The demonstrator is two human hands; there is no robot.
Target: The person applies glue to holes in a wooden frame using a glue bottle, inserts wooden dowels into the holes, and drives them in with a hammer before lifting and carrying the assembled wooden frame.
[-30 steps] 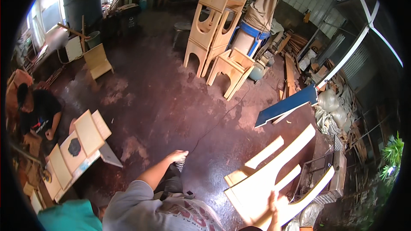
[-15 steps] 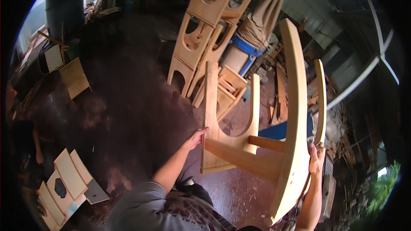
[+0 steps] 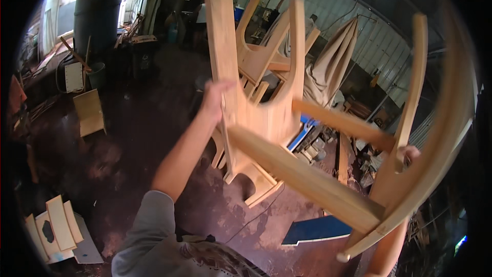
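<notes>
I hold up a pale wooden furniture frame (image 3: 307, 178), two curved side panels joined by rails, with both arms raised. It is tilted in front of me. My left hand (image 3: 214, 100) grips the upright leg of its left panel, fingers curled over the edge and slightly blurred. Beyond the right panel, my right hand (image 3: 411, 153) closes on the wood near a cut-out; most of that hand is hidden behind the panel. Similar wooden frames (image 3: 262, 66) stand stacked just behind the held one, which partly covers them.
A beige cloth bag (image 3: 333, 66) hangs behind the stack. On the floor lie a dark blue board (image 3: 315, 230) and a thin cable (image 3: 261, 214). Wooden panels (image 3: 62, 220) rest at lower left, a wooden piece (image 3: 89, 110) farther off. A large dark tank (image 3: 98, 15) stands far left.
The wooden frame has been lifted higher and now overlaps the stacked frames. Both my hands have risen with it, still gripping. The view has tilted up, showing more of the back wall.
</notes>
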